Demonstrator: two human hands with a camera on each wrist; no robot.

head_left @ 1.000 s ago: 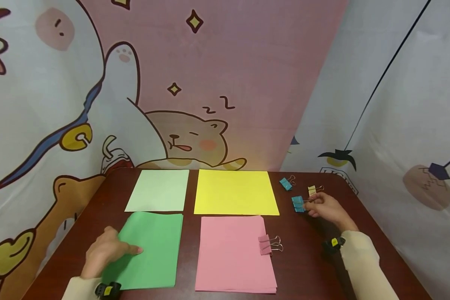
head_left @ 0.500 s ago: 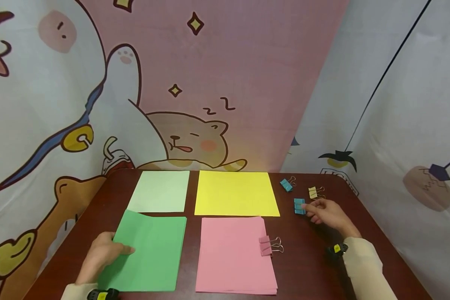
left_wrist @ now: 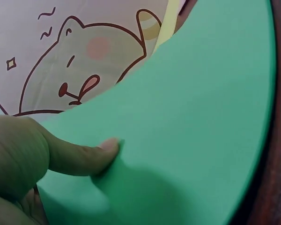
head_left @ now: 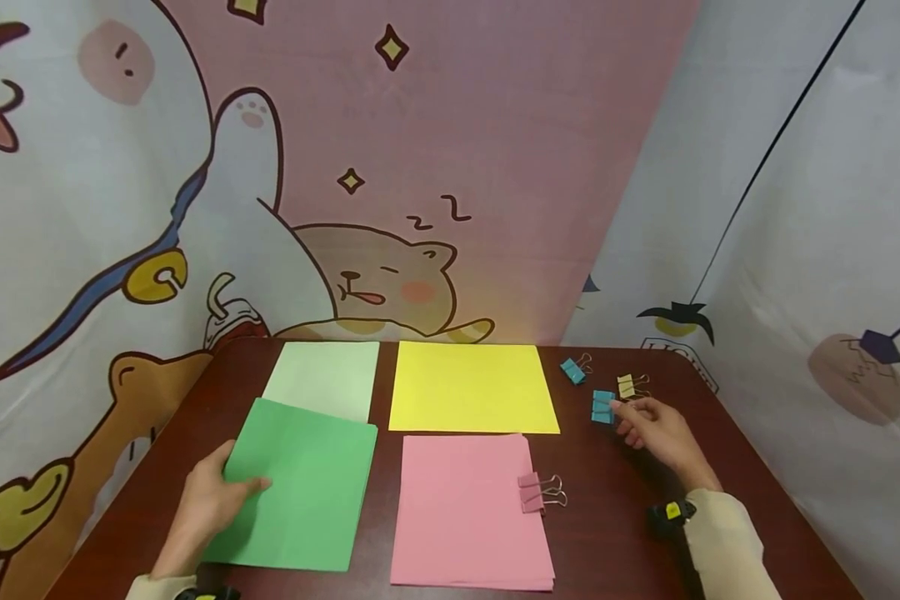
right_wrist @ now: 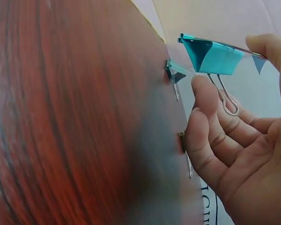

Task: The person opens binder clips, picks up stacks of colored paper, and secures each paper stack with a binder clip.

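Cartoon-printed cloth (head_left: 540, 167) hangs behind a dark reddish-brown desk (head_left: 607, 525), which I am watching from a distance. Nearest the viewer is my landmark, a pink paper stack (head_left: 465, 517) with a pink clip (head_left: 529, 493) on its right edge. Beyond it lies a yellow sheet (head_left: 472, 387); beyond and to its left, a pale green sheet (head_left: 326, 375).

Just left of the pink stack is a green paper stack (head_left: 307, 492). The left hand (head_left: 213, 492) grips its left side, thumb on top and fingers underneath. A second ago this stack lay lower; now it is tilted up, its far corner overlapping the pale sheet.

To the far right of the pink stack, the right hand (head_left: 660, 429) pinches a blue clip (head_left: 602, 407) by its handles, which I see splayed, not squeezed together. Past it sit a second blue clip (head_left: 572, 371) and a pale yellow clip (head_left: 626, 386). As I judge it, paper and clip are both in hand, though still well apart.
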